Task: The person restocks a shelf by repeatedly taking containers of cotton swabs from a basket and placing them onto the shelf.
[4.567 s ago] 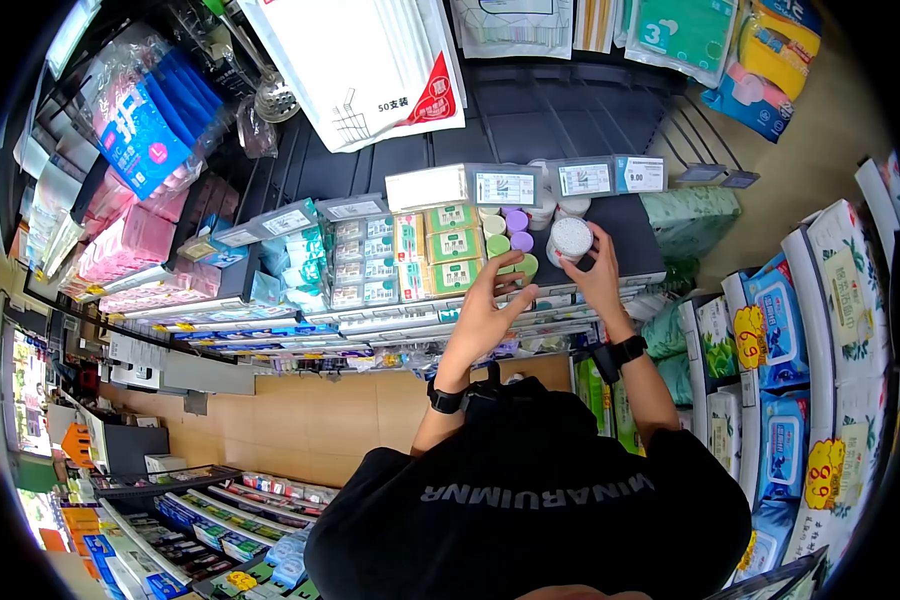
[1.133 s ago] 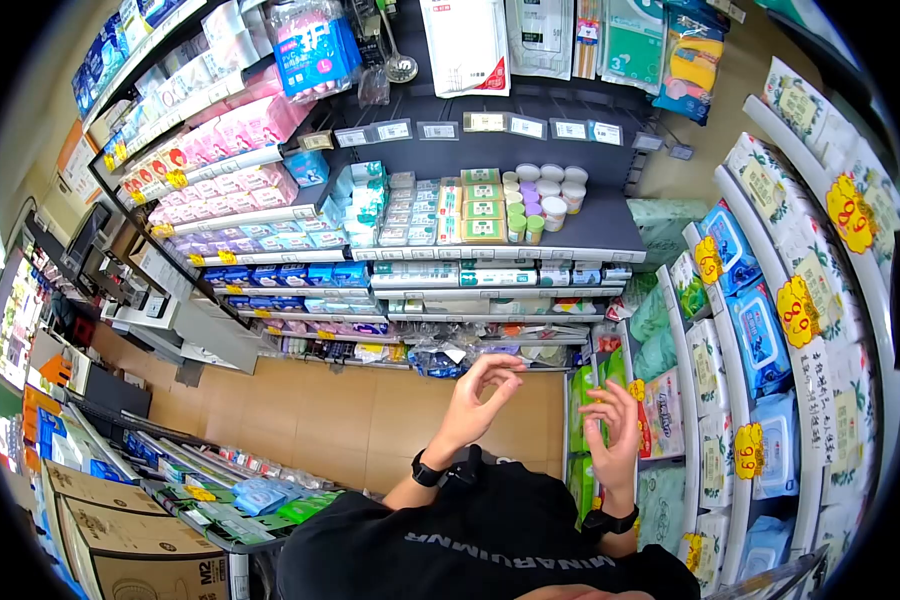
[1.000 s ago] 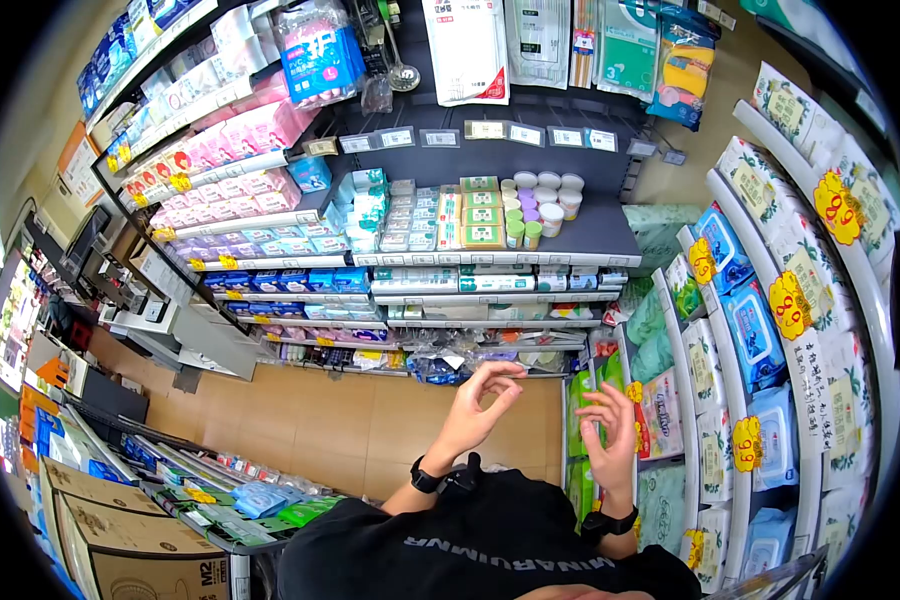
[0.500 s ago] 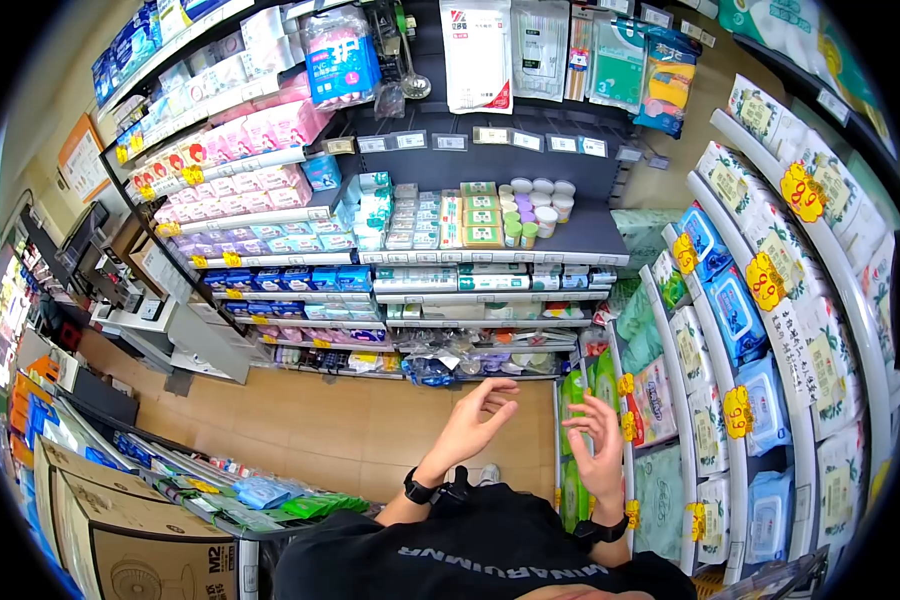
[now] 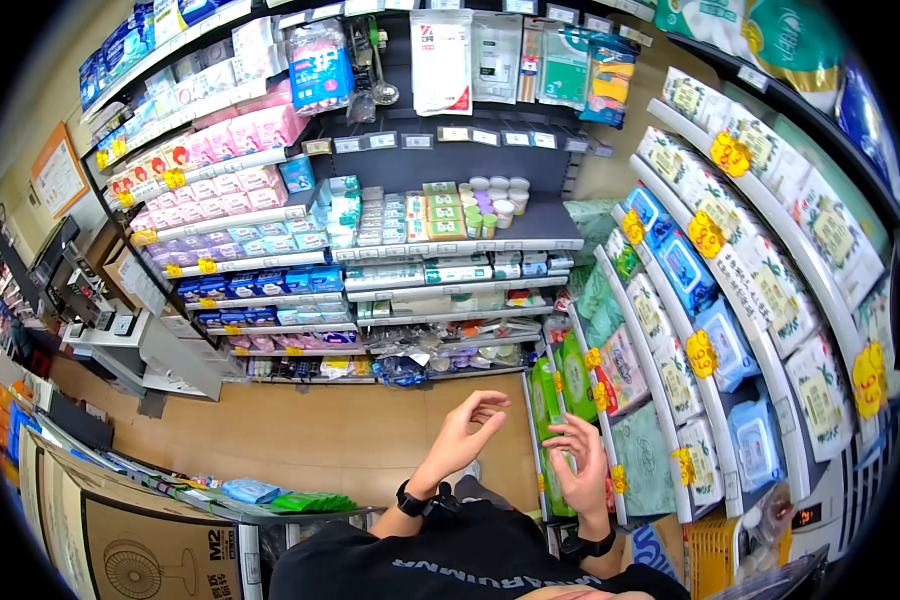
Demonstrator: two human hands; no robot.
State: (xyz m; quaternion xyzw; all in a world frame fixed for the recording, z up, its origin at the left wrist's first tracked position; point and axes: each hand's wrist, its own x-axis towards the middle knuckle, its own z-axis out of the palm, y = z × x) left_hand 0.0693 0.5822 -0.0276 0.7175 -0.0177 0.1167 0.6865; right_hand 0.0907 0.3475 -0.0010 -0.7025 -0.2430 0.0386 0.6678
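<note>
My left hand is raised in front of my chest, fingers loosely curved and apart, with nothing in it. A little to its right, my right hand is also up, fingers bent and spread, and it too holds nothing. The hands do not touch each other. Behind my right hand, and nearest to it, are green packs on the low right-hand shelf. Dark bands sit on both wrists.
Shelves of wipes packs and white tissue packs rise on the right. Ahead stands a shelf with small jars and pink packs. A fan carton is at lower left; a yellow basket at lower right. Tiled floor lies between.
The view has turned slightly right, so the shelves have shifted left and the yellow basket shows more. Both hands stay raised and empty; the right hand sits slightly lower in view.
</note>
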